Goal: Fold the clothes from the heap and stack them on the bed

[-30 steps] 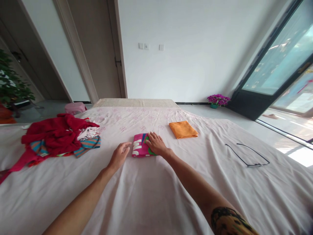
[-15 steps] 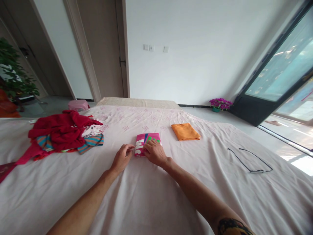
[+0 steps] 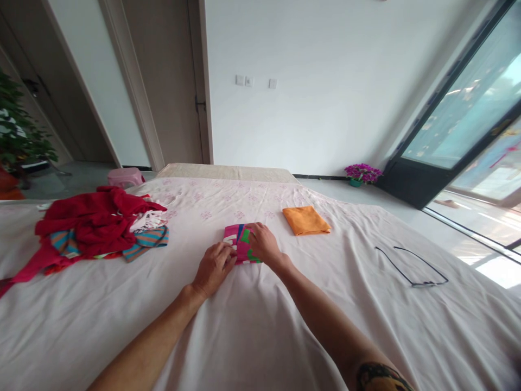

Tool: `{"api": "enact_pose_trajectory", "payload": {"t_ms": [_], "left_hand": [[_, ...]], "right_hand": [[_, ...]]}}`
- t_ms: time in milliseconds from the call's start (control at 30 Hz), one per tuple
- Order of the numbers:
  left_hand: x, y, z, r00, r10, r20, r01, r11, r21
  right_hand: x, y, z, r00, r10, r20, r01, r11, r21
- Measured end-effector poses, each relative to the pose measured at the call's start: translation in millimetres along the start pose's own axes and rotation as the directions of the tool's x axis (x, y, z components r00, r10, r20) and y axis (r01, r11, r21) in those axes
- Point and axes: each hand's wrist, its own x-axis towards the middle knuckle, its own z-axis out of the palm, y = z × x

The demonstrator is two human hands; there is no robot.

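A pink garment with white, green and blue print lies folded into a small rectangle on the sheet in front of me. My left hand is at its near left edge, fingers bent and pressed together on the cloth. On its right side, my right hand grips the fabric with curled fingers; the fingertips are partly hidden. An orange folded cloth lies beyond my right hand, apart from it.
At the left is a heap of red clothes with a striped blue and brown piece. Eyeglasses lie at the right on the wrinkled pale sheet. A pink stool and purple flowers stand beyond the bed.
My left hand has moved right onto the garment's edge. My right hand has shifted from its middle to the right side. The view has turned slightly.
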Motion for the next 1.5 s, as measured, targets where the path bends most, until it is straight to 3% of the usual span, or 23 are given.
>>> {"api": "enact_pose_trajectory", "payload": {"t_ms": [67,200,300,467,700,900,1000,1133,1300,1500], "left_hand": [[7.7,2.7,1.9,0.999,-0.013,-0.033,0.014,1.000,0.024],[30.5,2.8,18.0,0.995,-0.051,-0.084,0.058,0.995,0.076],[41.6,-2.2,36.9,0.998,-0.060,-0.018,0.061,0.989,0.133],[36.7,-11.7,60.0,0.990,-0.108,0.090,0.087,0.973,0.212],[31.9,-11.3,61.3,0.993,-0.095,0.067,0.076,0.967,0.244],[27.8,-15.7,63.0,0.994,-0.105,0.022,0.099,0.976,0.192],[26.6,-19.1,64.5,0.993,-0.120,-0.003,0.120,0.981,0.150],[27.3,-21.5,65.1,0.989,-0.143,-0.026,0.145,0.987,0.074],[28.4,-21.0,60.2,0.976,-0.207,-0.061,0.204,0.978,-0.047],[28.1,-21.4,52.0,0.934,-0.341,-0.106,0.314,0.926,-0.207]], "right_hand": [[6.8,0.7,5.6,0.999,0.005,-0.039,-0.008,0.996,-0.090],[8.7,9.0,25.6,0.992,0.109,0.065,-0.095,0.976,-0.194],[4.1,19.6,36.0,0.982,0.137,0.133,-0.110,0.975,-0.191],[-0.2,33.7,41.0,0.988,0.091,0.122,-0.074,0.988,-0.138],[2.3,41.9,48.9,0.994,0.096,0.055,-0.095,0.995,-0.021],[-4.3,49.7,36.1,0.939,0.339,-0.061,-0.333,0.939,0.084],[-3.4,60.2,23.3,0.893,0.443,0.078,-0.449,0.868,0.210],[4.4,72.0,11.7,0.833,0.450,0.322,-0.542,0.779,0.314],[12.0,66.7,10.3,0.824,0.403,0.399,-0.552,0.729,0.404],[7.1,45.7,10.7,0.868,0.315,0.385,-0.492,0.652,0.577]]}}
